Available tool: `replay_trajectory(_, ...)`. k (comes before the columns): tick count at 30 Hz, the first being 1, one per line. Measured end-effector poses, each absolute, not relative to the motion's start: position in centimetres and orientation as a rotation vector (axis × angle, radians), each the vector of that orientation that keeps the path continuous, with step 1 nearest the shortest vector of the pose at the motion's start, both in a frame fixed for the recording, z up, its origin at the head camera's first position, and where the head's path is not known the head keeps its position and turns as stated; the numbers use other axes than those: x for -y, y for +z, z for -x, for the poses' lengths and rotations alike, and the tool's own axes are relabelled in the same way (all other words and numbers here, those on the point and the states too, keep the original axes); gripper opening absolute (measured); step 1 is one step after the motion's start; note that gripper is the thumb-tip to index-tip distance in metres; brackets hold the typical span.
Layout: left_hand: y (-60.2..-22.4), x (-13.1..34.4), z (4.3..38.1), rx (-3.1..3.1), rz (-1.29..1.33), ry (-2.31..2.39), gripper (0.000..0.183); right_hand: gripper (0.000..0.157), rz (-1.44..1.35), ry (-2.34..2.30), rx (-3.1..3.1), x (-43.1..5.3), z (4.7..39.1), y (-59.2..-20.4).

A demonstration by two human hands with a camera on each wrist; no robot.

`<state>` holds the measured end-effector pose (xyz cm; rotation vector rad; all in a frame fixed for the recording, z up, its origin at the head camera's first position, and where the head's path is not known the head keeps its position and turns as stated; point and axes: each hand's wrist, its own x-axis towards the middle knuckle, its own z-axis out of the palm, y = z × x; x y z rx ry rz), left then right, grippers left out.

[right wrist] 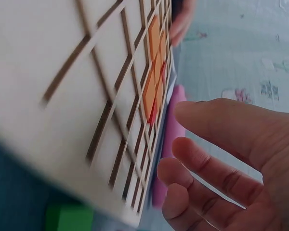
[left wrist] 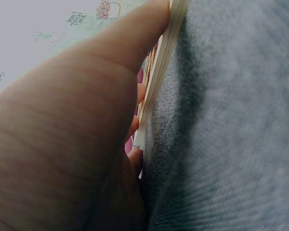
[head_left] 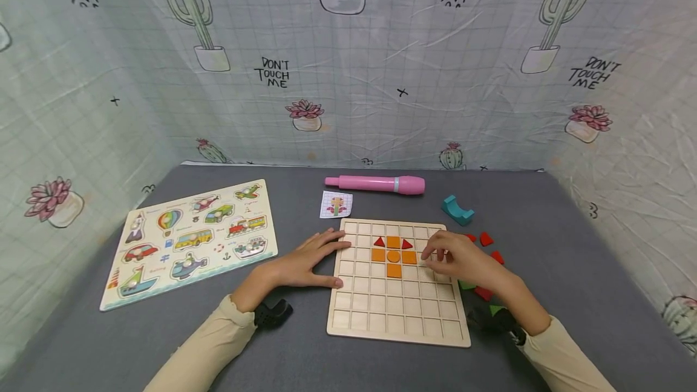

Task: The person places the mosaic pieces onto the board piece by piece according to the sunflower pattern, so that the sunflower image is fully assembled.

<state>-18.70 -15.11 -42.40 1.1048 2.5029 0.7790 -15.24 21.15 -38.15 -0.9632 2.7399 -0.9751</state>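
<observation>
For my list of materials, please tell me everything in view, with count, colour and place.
grid board: one, pale wood, table centre
orange tiles: five, orange, cross on board
red triangles: two, red, on board
loose red pieces: several, red, right of board
loose green pieces: at least two, green, right of board
pattern card: one, printed white, beyond board
pink stick: one, pink, beyond card
curved block: one, teal, beyond board, right
picture puzzle: one, multicoloured, table's left
table: one, grey, underneath
printed backdrop: one, whitish, behind table
wrist devices: two, black, wrists
sleeves: two, beige, forearms
left grip: one, bare, board's left edge
right grip: one, bare, over board's right edge
</observation>
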Motion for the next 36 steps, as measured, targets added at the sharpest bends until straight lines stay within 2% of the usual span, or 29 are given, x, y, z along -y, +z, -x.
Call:
replay_trajectory(13,-42.3,15.0,18.7,-2.501,-1.105,0.763,0.079,0.011,0.98,-0.99,-2.846,-26.2,13.8,-38.7)
replay_trajectory(19,-42.5,15.0,18.4,-2.498,-1.103,0.765,0.078,0.012,0.867,-0.91,-2.902,-28.3,13.9,-39.2)
replay_trajectory(26,-42.4,15.1,18.5,-2.498,-1.106,0.776,0.078,0.013,0.774,-0.82,-2.859,-29.9,14.1,-38.9)
replay_trajectory(36,-42.3,15.1,18.4,-2.495,-1.096,0.776,0.078,0.017,0.823,-0.857,-2.728,-30.7,14.1,-38.9)
